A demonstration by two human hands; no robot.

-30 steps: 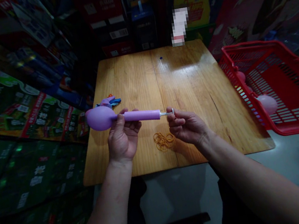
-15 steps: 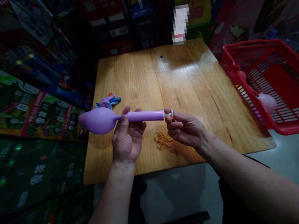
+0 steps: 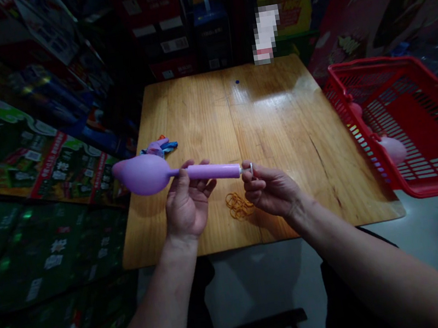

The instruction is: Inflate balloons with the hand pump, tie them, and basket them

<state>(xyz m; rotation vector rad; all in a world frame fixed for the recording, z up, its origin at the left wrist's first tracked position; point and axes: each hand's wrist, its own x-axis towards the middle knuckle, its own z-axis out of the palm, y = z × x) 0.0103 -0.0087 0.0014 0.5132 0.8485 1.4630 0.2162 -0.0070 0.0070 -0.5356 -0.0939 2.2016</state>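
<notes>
A purple balloon (image 3: 146, 174), partly inflated, sits on the left end of a purple hand pump (image 3: 216, 171). My left hand (image 3: 188, 205) is closed around the joint, its thumb pressing the balloon's neck against the pump nozzle. My right hand (image 3: 270, 186) grips the white pump handle at the other end, which is pushed close to the barrel. Below the pump, several tan rubber bands (image 3: 239, 205) lie in a loose heap on the wooden table (image 3: 194, 112). Behind the balloon rests a small pile of uninflated balloons (image 3: 158, 147) in purple, blue and orange.
To the right stands a red plastic basket (image 3: 424, 120) with pink balloons (image 3: 392, 150) inside against its near wall. Green cartons (image 3: 62, 250) are stacked along the left, and more boxes (image 3: 159, 24) line the back. A dark stool (image 3: 269, 323) is below the table's front edge.
The pump handle has moved inward, left toward the barrel, with my right hand. The purple balloon looks slightly larger. My left hand keeps its hold.
</notes>
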